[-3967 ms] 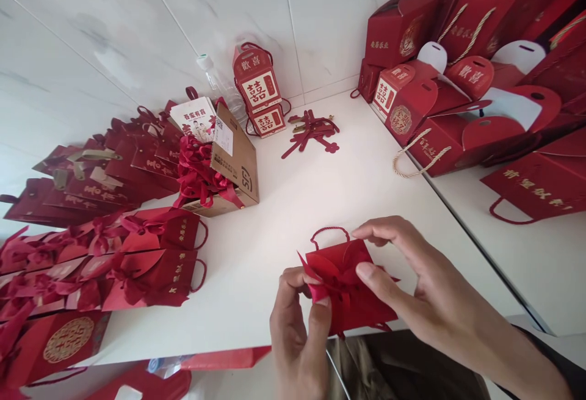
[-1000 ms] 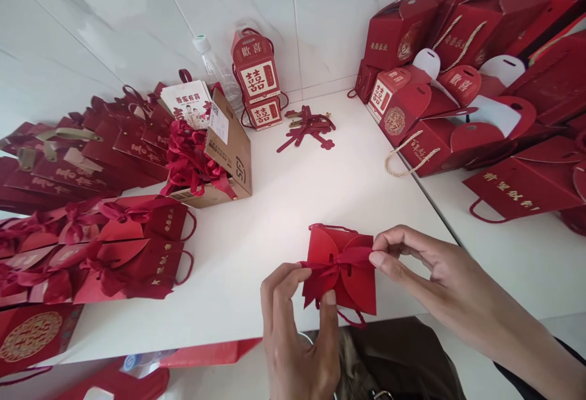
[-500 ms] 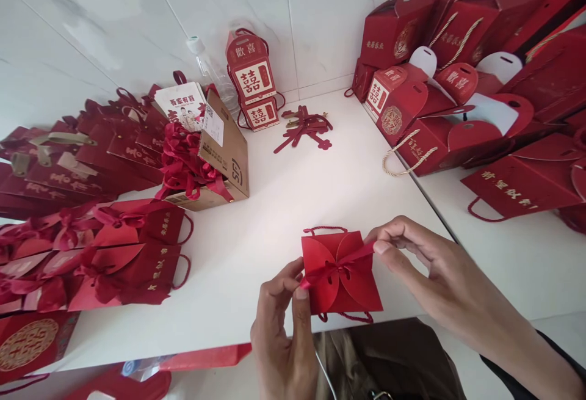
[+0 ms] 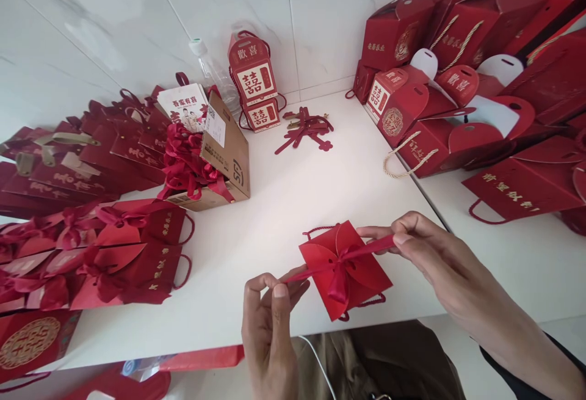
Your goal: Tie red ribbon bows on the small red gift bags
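Observation:
A small red gift box [image 4: 320, 253] with overlapping curved flaps sits near the front edge of the white table, turned at an angle. Across its top runs a dark red ribbon [image 4: 339, 281], knotted in the middle with a loop hanging toward me. My left hand [image 4: 272, 320] pinches one end of the ribbon, to the left of the box. On the other side, my right hand [image 4: 423, 253] pinches the opposite part of the ribbon, pulled taut up and to the right. Red cord handles [image 4: 373, 300] stick out from under the box.
A cardboard box [image 4: 226, 156] of red ribbons stands left of centre. Ribbon-tied red boxes [image 4: 151, 272] line the left side. Red strips [image 4: 306, 131] lie toward the wall, beside two stacked boxes [image 4: 254, 82] and a plastic bottle [image 4: 206, 64]. More red boxes [image 4: 453, 143] crowd the right.
Both hands have moved apart, stretching the ribbon outward left and right. The gift box has rotated clockwise, and a ribbon loop now hangs at its middle.

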`<state>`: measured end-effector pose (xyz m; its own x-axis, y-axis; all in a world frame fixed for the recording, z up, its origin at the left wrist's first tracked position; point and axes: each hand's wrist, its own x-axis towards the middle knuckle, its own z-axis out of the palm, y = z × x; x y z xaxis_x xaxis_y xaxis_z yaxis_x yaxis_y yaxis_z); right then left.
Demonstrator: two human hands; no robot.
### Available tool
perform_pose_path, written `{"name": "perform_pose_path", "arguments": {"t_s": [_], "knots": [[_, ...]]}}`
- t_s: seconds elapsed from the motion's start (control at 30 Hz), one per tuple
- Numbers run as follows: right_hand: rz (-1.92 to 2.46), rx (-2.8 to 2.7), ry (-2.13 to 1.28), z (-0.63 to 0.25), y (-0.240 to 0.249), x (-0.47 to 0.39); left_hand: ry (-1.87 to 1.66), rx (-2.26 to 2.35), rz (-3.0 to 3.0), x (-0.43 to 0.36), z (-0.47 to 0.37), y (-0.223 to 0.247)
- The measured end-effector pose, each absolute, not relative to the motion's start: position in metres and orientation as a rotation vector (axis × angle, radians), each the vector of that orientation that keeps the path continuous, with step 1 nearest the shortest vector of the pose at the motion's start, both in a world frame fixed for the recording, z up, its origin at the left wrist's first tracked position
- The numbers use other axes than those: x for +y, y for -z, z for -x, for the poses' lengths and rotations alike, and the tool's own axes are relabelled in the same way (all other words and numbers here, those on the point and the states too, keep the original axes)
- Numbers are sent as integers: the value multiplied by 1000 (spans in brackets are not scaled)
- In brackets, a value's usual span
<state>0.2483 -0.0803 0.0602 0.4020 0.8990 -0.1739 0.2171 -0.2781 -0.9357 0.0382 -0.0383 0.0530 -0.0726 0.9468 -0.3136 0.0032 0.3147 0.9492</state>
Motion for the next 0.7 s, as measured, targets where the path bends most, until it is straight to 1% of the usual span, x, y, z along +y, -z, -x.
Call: {"name": "perform_pose_path", "arguments": {"t_s": [0.07,0.17,0.27,0.33,0.47,0.7], "knots": [[1728,-976,-959,-247,-61,-80,-1073,1418,-1077,-41,-41,-54],[1733,-979,-1012,-242,-65,-81,-1198,1461,-1545,-44,-45,-56],[1740,-969,-1068,-238,-69,-81,-1086,1327,-2076,-40,-49,-53],[1760,-954,-1094,-237,-70,-81,-1007,1188,-2270,-35,-51,-48],[1715,-880,-1108,-241,-62,-81,-1073,1166,-2321,-28,-54,-39],[1586,-667,-990,-242,-53,-79,-1094,1166,-2268,-29,-53,-39]]}}
